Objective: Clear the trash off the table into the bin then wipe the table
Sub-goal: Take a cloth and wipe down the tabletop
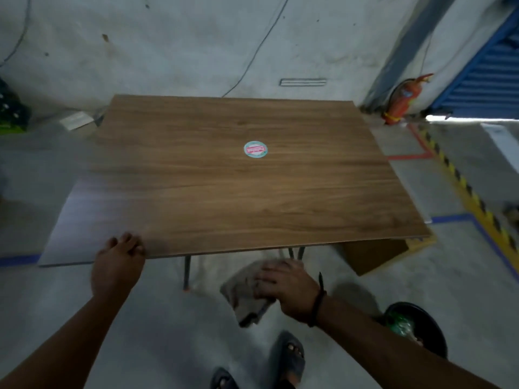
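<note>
A wooden table [224, 178] fills the middle of the view, bare except for a round teal and red sticker [255, 149]. My left hand [118, 265] rests on the table's near edge, fingers relaxed on the top. My right hand [286, 290] grips a grey cloth [241, 296] below the near edge, off the table, with the cloth hanging down. A black bin [427, 329] stands on the floor at the lower right, partly hidden behind my right forearm, with green trash [400, 322] inside.
A cardboard box [373, 254] sits under the table's right corner. A red fire extinguisher [401, 102] leans at the back wall. Yellow-black hazard tape [463, 189] and blue tape mark the floor. My sandalled feet [292, 355] stand just before the table.
</note>
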A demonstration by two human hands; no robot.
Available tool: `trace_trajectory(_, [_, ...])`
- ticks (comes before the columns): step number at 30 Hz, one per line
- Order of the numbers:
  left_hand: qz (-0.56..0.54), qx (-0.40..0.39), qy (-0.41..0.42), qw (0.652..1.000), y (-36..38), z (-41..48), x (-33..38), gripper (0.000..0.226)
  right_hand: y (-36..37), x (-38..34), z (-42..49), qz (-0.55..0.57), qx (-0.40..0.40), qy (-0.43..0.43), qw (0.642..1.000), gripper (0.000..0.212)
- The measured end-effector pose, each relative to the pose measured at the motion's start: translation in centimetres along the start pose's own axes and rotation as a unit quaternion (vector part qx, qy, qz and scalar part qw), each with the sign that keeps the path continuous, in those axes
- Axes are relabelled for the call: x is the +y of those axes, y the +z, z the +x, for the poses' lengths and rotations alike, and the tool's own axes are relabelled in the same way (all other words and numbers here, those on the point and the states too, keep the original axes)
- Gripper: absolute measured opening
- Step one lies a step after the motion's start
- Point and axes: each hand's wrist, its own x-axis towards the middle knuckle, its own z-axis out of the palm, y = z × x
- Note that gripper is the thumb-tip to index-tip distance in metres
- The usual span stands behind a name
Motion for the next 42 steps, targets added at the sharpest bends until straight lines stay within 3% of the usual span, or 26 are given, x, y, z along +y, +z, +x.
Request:
trace_trajectory(2, [-0.017, 0.011, -0.025, 0.999, -0.4, -0.2, 2.0, 0.023, -1.8, -0.5, 2.9, 0.017, 0.037, 0.024, 0.999, 0.053])
trace_trajectory(4, [-0.022, 0.040, 0.017, 0.999, -0.1, -0.5, 4.7, 0.029, -3.4, -1.5, 6.7, 0.045, 0.039, 0.060, 0.996, 0.058])
trace_trajectory(8, [-0.083, 0.022, 0.088, 0.992, 1.3, -0.4, 10.0, 0.040, -1.4, -1.6, 9.8, 0.029, -0.086, 0.120, 0.989, 0.050])
trace_trajectory(12, [-0.012, -0.021, 0.249, 0.968, 4.5, -1.2, 16.3, 0.042, 2.6, 3.1, 3.6, 0.000, -0.063, 0.118, 0.991, 0.041])
trace_trajectory(15, [0.023, -0.051, 0.325, 0.944, 7.0, -3.5, 20.7, 0.061, 2.4, 8.7, -2.5, -0.001, -0.018, 0.197, 0.980, 0.041])
trace_trajectory(20, [0.065, -0.050, 0.296, 0.952, 9.9, -5.1, 22.1, 0.062, 2.0, 20.3, -13.1, 0.043, 0.020, 0.362, 0.931, 0.043])
trace_trajectory(23, [0.046, -0.028, 0.257, 0.965, 10.1, -5.0, 22.6, 0.064, 1.5, 25.4, -18.8, 0.110, 0.041, 0.460, 0.880, 0.047])
trace_trajectory(28, [0.051, 0.019, 0.221, 0.974, 9.9, -6.0, 24.9, 0.055, 0.4, 30.3, -23.6, 0.243, 0.080, 0.540, 0.802, 0.033])
trace_trajectory(31, [0.082, 0.009, 0.134, 0.988, 9.3, -6.3, 26.6, 0.038, -0.5, 31.7, -25.0, 0.283, 0.140, 0.555, 0.769, 0.022])
trace_trajectory(33, [0.132, 0.002, 0.111, 0.985, 9.2, -6.1, 27.4, 0.050, -1.8, 32.3, -25.1, 0.321, 0.170, 0.539, 0.760, 0.032])
trace_trajectory(35, [0.139, -0.005, 0.103, 0.985, 9.2, -6.2, 30.5, 0.066, -3.0, 33.3, -25.1, 0.309, 0.178, 0.516, 0.779, 0.038])
trace_trajectory(38, [0.082, 0.009, 0.194, 0.978, 10.9, -6.7, 38.2, 0.064, -3.6, 35.6, -24.9, 0.308, 0.180, 0.504, 0.787, 0.039])
trace_trajectory(42, [0.034, 0.009, 0.353, 0.935, 13.1, -7.6, 50.0, 0.056, -3.7, 38.1, -24.2, 0.277, 0.201, 0.497, 0.797, 0.043])
